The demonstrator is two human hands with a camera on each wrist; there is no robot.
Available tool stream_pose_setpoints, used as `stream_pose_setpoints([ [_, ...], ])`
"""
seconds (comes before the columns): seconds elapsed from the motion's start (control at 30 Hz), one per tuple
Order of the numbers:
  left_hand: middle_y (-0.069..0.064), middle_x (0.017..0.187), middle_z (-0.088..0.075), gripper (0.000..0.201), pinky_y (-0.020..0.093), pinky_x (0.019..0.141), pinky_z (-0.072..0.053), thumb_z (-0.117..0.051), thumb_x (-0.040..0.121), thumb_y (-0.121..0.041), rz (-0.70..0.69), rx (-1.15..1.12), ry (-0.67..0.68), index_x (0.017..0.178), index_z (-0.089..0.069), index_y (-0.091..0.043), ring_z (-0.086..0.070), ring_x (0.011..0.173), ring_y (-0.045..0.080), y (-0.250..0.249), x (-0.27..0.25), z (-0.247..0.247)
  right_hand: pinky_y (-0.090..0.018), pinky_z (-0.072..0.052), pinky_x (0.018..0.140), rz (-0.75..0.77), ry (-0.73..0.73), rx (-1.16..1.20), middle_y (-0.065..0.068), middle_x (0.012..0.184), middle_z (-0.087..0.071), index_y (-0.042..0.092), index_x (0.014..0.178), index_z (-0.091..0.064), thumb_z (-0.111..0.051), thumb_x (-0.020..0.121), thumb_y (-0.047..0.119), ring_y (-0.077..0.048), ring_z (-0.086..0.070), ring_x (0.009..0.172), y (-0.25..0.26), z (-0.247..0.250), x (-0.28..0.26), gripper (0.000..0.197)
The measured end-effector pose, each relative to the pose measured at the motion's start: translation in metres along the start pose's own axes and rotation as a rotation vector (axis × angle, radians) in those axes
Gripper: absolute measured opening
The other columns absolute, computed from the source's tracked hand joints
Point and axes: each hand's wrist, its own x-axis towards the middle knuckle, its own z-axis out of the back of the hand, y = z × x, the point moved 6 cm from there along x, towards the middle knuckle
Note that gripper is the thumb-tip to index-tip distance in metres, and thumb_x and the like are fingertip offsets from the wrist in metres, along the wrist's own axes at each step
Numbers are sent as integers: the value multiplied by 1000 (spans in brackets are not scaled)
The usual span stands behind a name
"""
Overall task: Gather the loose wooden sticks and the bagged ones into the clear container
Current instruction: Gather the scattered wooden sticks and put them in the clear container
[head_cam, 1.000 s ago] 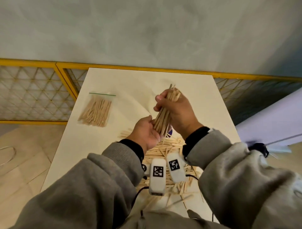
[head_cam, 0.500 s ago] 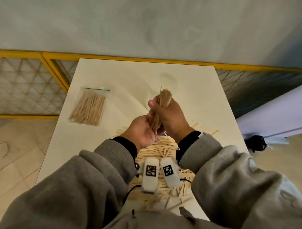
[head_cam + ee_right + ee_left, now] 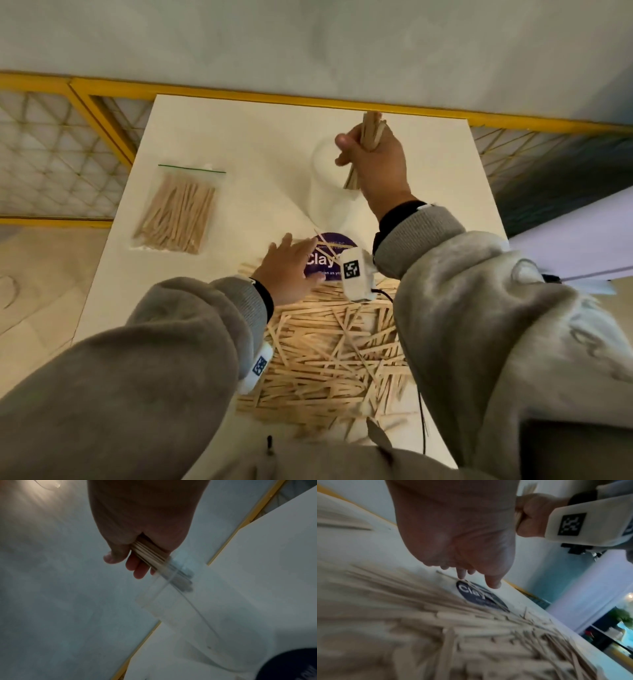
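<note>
My right hand (image 3: 358, 152) grips a bundle of wooden sticks (image 3: 369, 135) upright. The bundle's lower ends dip into the mouth of the clear container (image 3: 325, 192), which stands at the table's middle back. The right wrist view shows the bundle (image 3: 148, 552) reaching past the container's rim (image 3: 173, 588). My left hand (image 3: 294, 250) is open, fingers spread and empty, just above a round purple lid (image 3: 337, 265) at the far edge of the loose stick pile (image 3: 325, 356). The zip bag of sticks (image 3: 176, 214) lies flat at the left.
The white table (image 3: 239, 144) is edged at the back and left by a yellow-framed mesh rail (image 3: 102, 113). In the left wrist view the pile (image 3: 436, 628) fills the near tabletop, with the lid (image 3: 481, 599) under my fingertips (image 3: 493, 584).
My left hand has let go of the bundle and dropped to the lid by the pile. My right hand has carried the bundle forward to the container's mouth.
</note>
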Motion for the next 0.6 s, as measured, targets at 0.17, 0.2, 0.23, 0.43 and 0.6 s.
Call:
stream_pose_setpoints([
  [0.17, 5, 159, -12, 75, 45, 119, -6, -34, 93, -55, -129, 161, -29, 150, -7, -15, -3, 146, 29, -3, -16, -25, -23, -52, 68, 73, 76, -9, -3, 68, -53, 15, 81, -54, -76, 75, 4, -15, -55, 67, 2, 14, -9, 26],
  [0.2, 4, 158, -14, 74, 44, 119, -7, -35, 93, -55, -134, 158, -38, 150, -9, -16, -5, 146, 28, -4, -20, -28, -22, -51, 71, 95, 64, 39, -2, 69, -54, 14, 84, -55, -76, 75, 4, -11, -55, 67, 4, 22, -12, 25],
  [0.23, 3, 158, -15, 73, 42, 119, -7, -37, 93, -53, -137, 147, -41, 150, -10, -16, -6, 146, 27, -3, -22, -29, -22, -51, 73, 122, 38, 88, -2, 72, -57, 14, 86, -56, -76, 76, 7, -9, -56, 69, 6, 32, -13, 23],
  [0.43, 11, 148, -32, 68, 45, 115, -25, -49, 91, -46, -187, 116, -165, 146, -27, -11, -27, 138, 29, -5, -19, -14, -31, -49, 94, -59, -232, -232, -1, 99, -68, 16, 96, -66, -59, 89, 35, -13, -61, 96, -52, 117, -33, 22],
  [0.6, 6, 159, -9, 74, 50, 116, -10, -41, 93, -51, -73, 175, -71, 150, -10, -16, -5, 145, 32, -1, 24, -6, -45, -27, 114, -403, 191, -1021, -12, 149, -39, 9, 138, -44, -42, 101, 33, -32, -34, 137, -164, 170, -78, 45],
])
